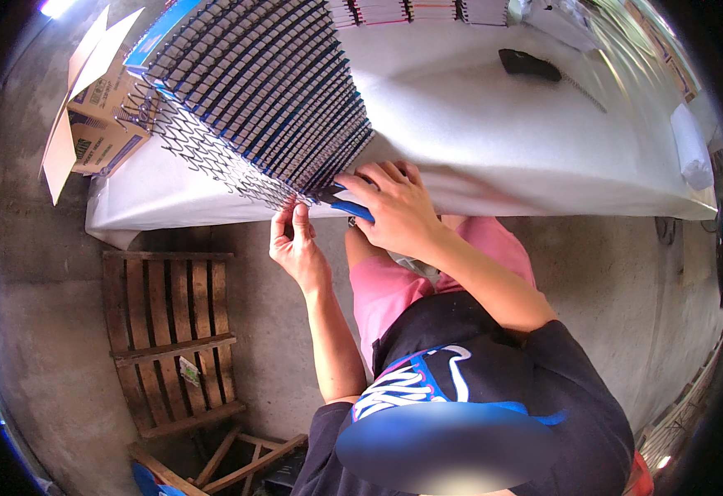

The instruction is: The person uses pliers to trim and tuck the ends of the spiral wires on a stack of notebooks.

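Note:
A tall stack of spiral-bound notebooks stands at the left of the table, its rows of dark binding facing up. Long loose ends of the black spiral coils stick out along its left side. At the stack's near corner, my left hand pinches a coil end between thumb and forefinger. Close beside it, my right hand is wrapped round blue-handled pliers. The jaws of the pliers point at the same corner; whether they touch a coil is too small to tell.
A white cloth covers the table. More notebooks line its far edge. A black object with a chain lies right of centre, a white roll farther right. Left are an open cardboard box and, lower, a wooden pallet.

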